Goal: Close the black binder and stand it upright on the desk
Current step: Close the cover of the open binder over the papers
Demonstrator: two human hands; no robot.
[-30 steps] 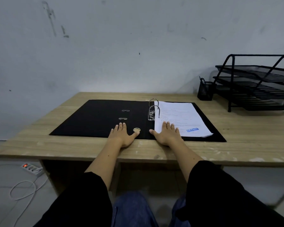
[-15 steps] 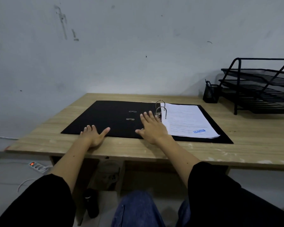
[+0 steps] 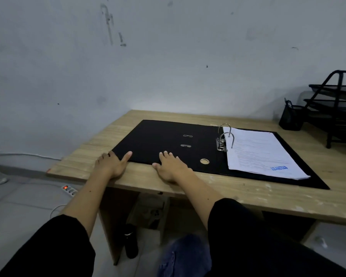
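Neither grip has closed: the left hand curls at the near-left corner of the black binder, and the right hand lies flat on its near edge. The binder lies open on the desk. Slide the fingers under the left cover and swing it over the rings and papers.

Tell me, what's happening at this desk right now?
A person sits at a wooden desk with a black binder lying open and flat, a stack of papers on its rings. The left hand is at the near left corner of the cover, thumb on top, and the right hand rests flat on the near edge. The cover is not lifted yet.
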